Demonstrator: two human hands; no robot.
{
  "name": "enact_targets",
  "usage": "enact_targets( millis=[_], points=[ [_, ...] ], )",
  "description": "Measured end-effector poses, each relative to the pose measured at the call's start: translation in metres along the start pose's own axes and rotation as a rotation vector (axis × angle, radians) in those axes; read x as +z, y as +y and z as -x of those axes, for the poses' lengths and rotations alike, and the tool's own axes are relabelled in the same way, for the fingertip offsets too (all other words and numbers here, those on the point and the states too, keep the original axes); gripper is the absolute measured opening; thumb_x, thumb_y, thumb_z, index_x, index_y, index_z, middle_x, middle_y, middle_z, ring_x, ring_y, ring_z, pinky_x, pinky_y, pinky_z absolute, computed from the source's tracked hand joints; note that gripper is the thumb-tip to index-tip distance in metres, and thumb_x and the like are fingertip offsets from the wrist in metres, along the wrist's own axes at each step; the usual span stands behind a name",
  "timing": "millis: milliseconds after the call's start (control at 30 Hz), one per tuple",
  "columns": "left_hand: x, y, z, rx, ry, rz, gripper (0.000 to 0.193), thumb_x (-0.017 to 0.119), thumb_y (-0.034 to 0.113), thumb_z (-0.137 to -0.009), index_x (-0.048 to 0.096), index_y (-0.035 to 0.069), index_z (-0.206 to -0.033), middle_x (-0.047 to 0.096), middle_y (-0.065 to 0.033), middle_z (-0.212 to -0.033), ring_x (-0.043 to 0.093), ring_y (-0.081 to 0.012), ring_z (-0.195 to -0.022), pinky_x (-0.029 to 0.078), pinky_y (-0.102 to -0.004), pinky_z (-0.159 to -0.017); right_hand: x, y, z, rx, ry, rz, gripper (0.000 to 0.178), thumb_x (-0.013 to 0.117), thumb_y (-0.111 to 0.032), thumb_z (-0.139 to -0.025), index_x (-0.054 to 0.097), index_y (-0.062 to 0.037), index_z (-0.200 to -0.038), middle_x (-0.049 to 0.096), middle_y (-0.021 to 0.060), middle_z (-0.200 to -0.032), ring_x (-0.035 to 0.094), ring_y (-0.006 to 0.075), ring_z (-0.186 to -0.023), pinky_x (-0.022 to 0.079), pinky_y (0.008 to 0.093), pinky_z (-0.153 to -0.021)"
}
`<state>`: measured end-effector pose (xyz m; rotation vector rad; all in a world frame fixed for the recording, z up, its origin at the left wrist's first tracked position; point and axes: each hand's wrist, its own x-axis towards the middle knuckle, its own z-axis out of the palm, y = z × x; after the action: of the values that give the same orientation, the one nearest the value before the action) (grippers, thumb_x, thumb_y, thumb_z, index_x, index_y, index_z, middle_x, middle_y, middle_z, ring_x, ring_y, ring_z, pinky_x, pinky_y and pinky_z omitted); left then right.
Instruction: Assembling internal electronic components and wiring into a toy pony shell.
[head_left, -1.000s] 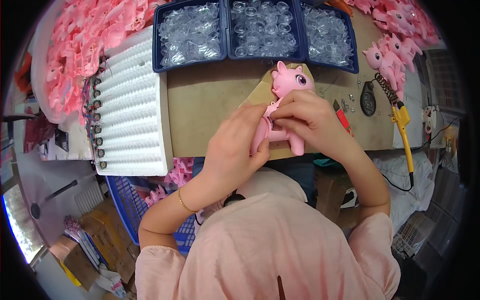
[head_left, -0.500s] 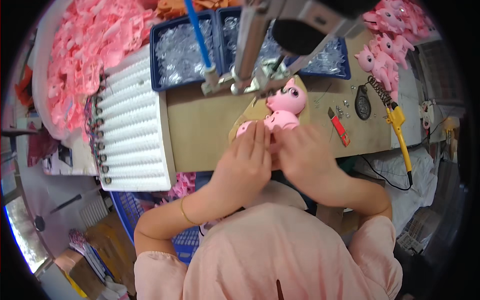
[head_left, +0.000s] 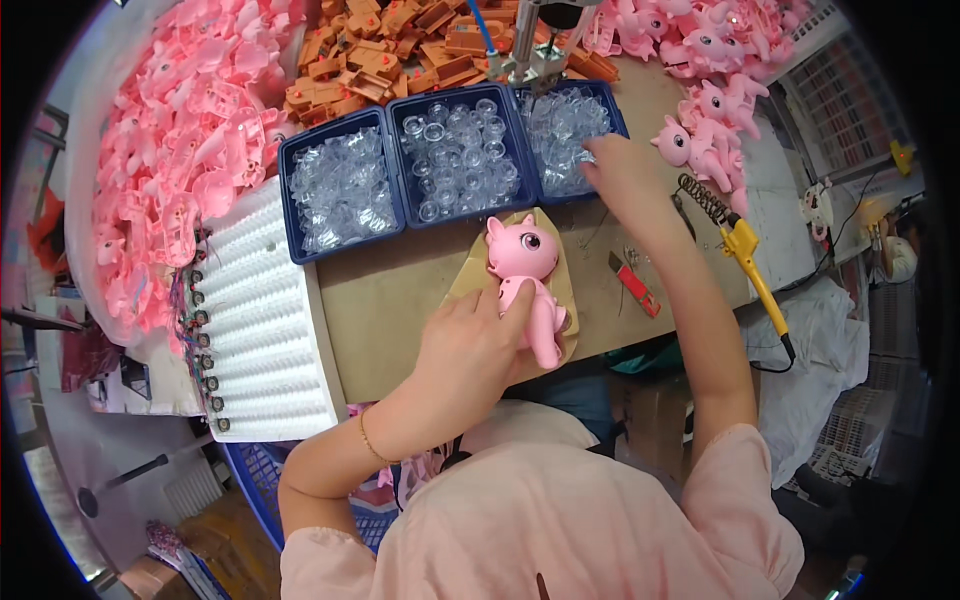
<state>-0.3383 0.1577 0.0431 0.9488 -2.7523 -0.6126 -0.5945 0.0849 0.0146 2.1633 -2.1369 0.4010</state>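
A pink toy pony lies on a tan cushioned-looking fixture, its head away from me. My left hand is closed around the pony's body, thumb on one side and fingers across the other. At the right-hand blue bin, my right hand dips its bent fingers among clear plastic parts. Those fingertips are pressed together, and what they hold, if anything, cannot be made out. Two more blue bins of clear pieces stand to the left of that one.
Pink shell parts heap at the left behind a white ribbed tray. Orange-brown parts pile behind the bins. A red cutter knife, a yellow soldering iron in a coil holder and several assembled ponies are at the right. An overhead machine head hangs beyond.
Both hands were together on the pony; my right hand has moved away to the right-hand bin. My left hand stays on the pony, now with its legs toward me. The view has shifted.
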Motion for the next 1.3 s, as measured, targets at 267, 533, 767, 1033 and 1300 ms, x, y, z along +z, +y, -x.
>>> enact_targets(
  millis=[267,533,767,1033,1300],
  points=[
    [-0.028,-0.025,0.037,-0.693,-0.112,1.514,0.065,0.062,0.012,-0.070,0.039,0.004,-0.131,0.061,-0.0162,-0.101,0.065,-0.0224,-0.082,0.051,-0.0327,-0.069,0.039,0.011,-0.026,-0.120,-0.047,0.210,0.012,0.061,-0.013,-0.076,0.062,-0.0032,-0.082,0.060,0.0152,-0.075,0.060,0.0333,-0.078,0.049,0.0422,-0.072],
    [0.031,-0.021,0.063,-0.391,-0.117,2.382,0.074,0.070,0.028,-0.078,0.030,0.004,-0.135,0.047,-0.0145,-0.127,0.051,-0.0254,-0.115,0.046,-0.0361,-0.095,0.033,0.024,-0.032,-0.038,0.126,-0.252,0.020,0.064,-0.012,-0.076,0.064,-0.0007,-0.092,0.064,0.0145,-0.087,0.062,0.0276,-0.082,0.049,0.0344,-0.071],
    [0.049,-0.018,0.083,-0.382,-0.178,2.535,0.073,0.072,0.028,-0.077,0.033,0.002,-0.133,0.048,-0.0148,-0.126,0.050,-0.0250,-0.116,0.045,-0.0383,-0.097,0.012,0.024,-0.007,-0.042,0.039,-0.424,0.016,0.063,-0.007,-0.079,0.063,0.0014,-0.092,0.064,0.0085,-0.082,0.060,0.0164,-0.075,0.046,0.0266,-0.068],
    [0.050,-0.011,0.112,-0.764,0.069,2.208,0.074,0.060,0.009,-0.080,0.016,0.013,-0.140,0.038,-0.0142,-0.134,0.044,-0.0266,-0.121,0.044,-0.0406,-0.097,-0.096,-0.096,0.124,0.057,-0.367,-1.423,0.019,0.059,0.007,-0.074,0.062,0.0045,-0.092,0.060,0.0090,-0.079,0.058,0.0157,-0.075,0.045,0.0250,-0.069],
    [0.043,0.003,0.074,-0.543,0.257,1.931,0.062,0.063,0.019,-0.084,0.030,0.004,-0.134,0.046,-0.0104,-0.125,0.049,-0.0212,-0.115,0.045,-0.0370,-0.094,-0.050,-0.135,0.142,-0.061,-0.037,-0.998,0.020,0.068,-0.001,-0.076,0.060,0.0004,-0.094,0.055,0.0098,-0.088,0.056,0.0183,-0.070,0.046,0.0271,-0.062]
  ],
)
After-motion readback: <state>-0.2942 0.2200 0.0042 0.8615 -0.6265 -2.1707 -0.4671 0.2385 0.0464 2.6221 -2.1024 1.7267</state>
